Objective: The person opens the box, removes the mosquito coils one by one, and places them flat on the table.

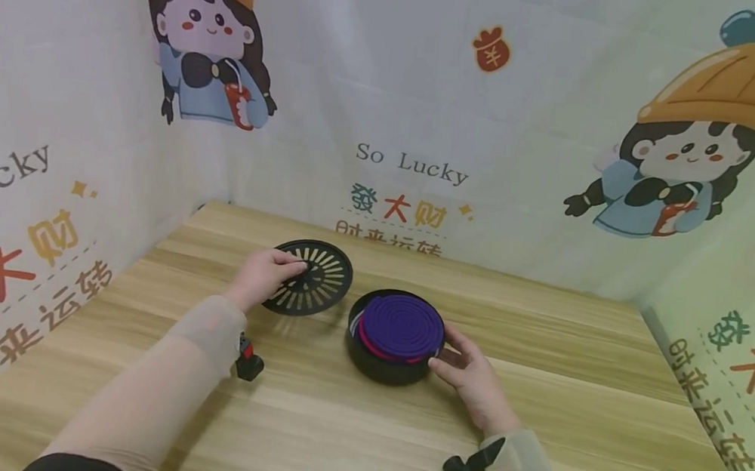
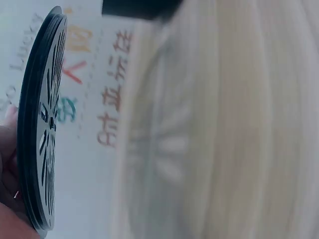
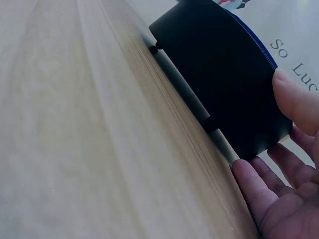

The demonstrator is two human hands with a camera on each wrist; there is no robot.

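Note:
My left hand (image 1: 260, 277) pinches the middle of a round black lid (image 1: 311, 284) with slots fanning out from its centre. The lid is held tilted over the table, left of a round black box (image 1: 381, 370). In the left wrist view the lid (image 2: 29, 119) appears edge-on, hiding part of the hand. A purple disc with a spiral pattern (image 1: 403, 325) sits at the top of the box, slightly above its rim, with pink below it. My right hand (image 1: 473, 374) holds the box's right side, thumb near the rim and fingers curved against the wall in the right wrist view.
The box stands on small feet (image 3: 213, 123) on a wood-grain table (image 1: 330, 443). White printed cloth (image 1: 379, 76) hangs behind the table and along both sides. A small black camera mount is worn on each wrist, over sheer sleeves.

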